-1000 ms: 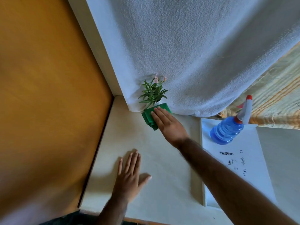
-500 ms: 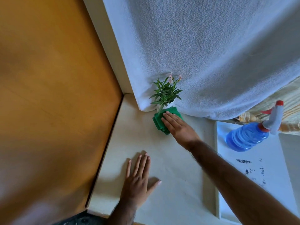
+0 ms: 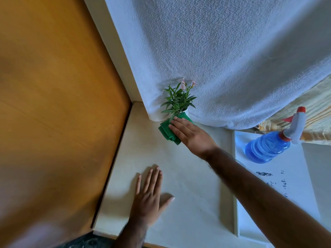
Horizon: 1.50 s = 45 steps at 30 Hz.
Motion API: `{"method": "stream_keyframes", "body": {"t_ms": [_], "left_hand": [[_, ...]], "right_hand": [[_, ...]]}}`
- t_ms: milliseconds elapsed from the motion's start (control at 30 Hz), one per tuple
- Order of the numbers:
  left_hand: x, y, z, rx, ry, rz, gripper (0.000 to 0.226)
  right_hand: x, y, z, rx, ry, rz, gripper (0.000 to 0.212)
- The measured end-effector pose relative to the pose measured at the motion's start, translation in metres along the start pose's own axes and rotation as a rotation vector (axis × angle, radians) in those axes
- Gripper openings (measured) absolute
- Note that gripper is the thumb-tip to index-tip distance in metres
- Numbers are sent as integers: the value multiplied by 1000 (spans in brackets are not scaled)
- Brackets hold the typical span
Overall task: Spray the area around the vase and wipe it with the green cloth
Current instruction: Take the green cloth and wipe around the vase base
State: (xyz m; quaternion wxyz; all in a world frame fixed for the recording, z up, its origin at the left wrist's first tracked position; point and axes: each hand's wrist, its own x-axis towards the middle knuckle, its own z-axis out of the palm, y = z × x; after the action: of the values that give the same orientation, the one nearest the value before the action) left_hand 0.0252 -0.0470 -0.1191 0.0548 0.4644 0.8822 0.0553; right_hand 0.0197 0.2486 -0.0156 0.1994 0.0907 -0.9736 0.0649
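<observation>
A small vase, mostly hidden, holds a green plant [image 3: 177, 101] with pink flowers at the back of the cream counter [image 3: 188, 185], against the white curtain. The folded green cloth [image 3: 167, 131] lies right in front of the vase. My right hand [image 3: 191, 135] presses flat on the cloth, fingers reaching to the vase's base. My left hand [image 3: 148, 192] rests flat on the counter nearer to me, fingers spread, holding nothing. The blue spray bottle [image 3: 268, 145] with a white and red trigger stands on the right.
An orange wooden panel [image 3: 53, 104] walls the left side of the counter. A white textured curtain [image 3: 223, 59] hangs behind the vase. The bottle stands on a raised white board [image 3: 286, 194] with dark marks. Striped fabric [image 3: 318, 97] shows at the far right.
The view has shifted, so everything sits further right in frame. My right hand stays on the cloth by the vase; my left hand stays flat on the counter.
</observation>
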Motion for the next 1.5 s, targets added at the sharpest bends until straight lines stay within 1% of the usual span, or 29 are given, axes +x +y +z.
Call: {"method": "stream_keyframes", "body": {"t_ms": [67,167,200,267,333,400,433,533,633,667,733,767,900,967,1067,1167,1267,1367,1433,1500], "left_hand": [[0,0,0,-6,-1,0,99],[0,0,0,-13,5,-2,99],[1,0,0,-11,4,-3,98],[1,0,0,-7,1,-5,98],[0,0,0,-4,-4,-7,98],[-1,0,1,-2,-6,-9,98],[-1,-1,1,-2,-5,-10,98],[0,-1,2,-5,-6,-7,99],[1,0,2,-8,-11,-9,99],[1,0,3,-9,-12,-9,99],[1,-1,3,-9,-13,-12,100],[1,-1,3,-7,-14,-14,100],[0,-1,4,-10,-10,-14,100],[0,0,3,-12,-1,-11,100],[0,1,2,-13,-3,-10,99],[0,0,2,-7,-10,-14,99],[0,0,2,-6,-21,-17,100],[0,-1,3,-6,-32,-19,100],[0,-1,3,-8,-33,-18,100],[0,-1,3,-10,-32,-16,100]], "right_hand": [[0,3,2,-4,-25,-28,37],[-5,11,7,9,-60,-23,43],[-6,13,9,21,-73,-19,42],[-7,14,12,52,-104,7,40],[-9,13,15,73,-132,29,46],[-11,9,18,102,-146,48,44],[-12,8,19,121,-151,68,46],[-14,6,23,183,-185,104,60],[-17,2,22,245,-295,166,63],[-17,1,21,247,-292,180,62],[-14,-3,15,221,-226,165,55],[-10,-6,11,202,-194,137,51],[5,-8,1,98,-122,19,48],[8,-3,2,58,-102,-4,45],[5,5,9,50,-121,-2,43],[-1,8,18,106,-141,54,51],[-12,3,31,191,-170,140,51],[-24,3,39,317,-233,290,64],[-28,2,38,364,-226,374,64],[-28,0,35,348,-184,372,61]]}}
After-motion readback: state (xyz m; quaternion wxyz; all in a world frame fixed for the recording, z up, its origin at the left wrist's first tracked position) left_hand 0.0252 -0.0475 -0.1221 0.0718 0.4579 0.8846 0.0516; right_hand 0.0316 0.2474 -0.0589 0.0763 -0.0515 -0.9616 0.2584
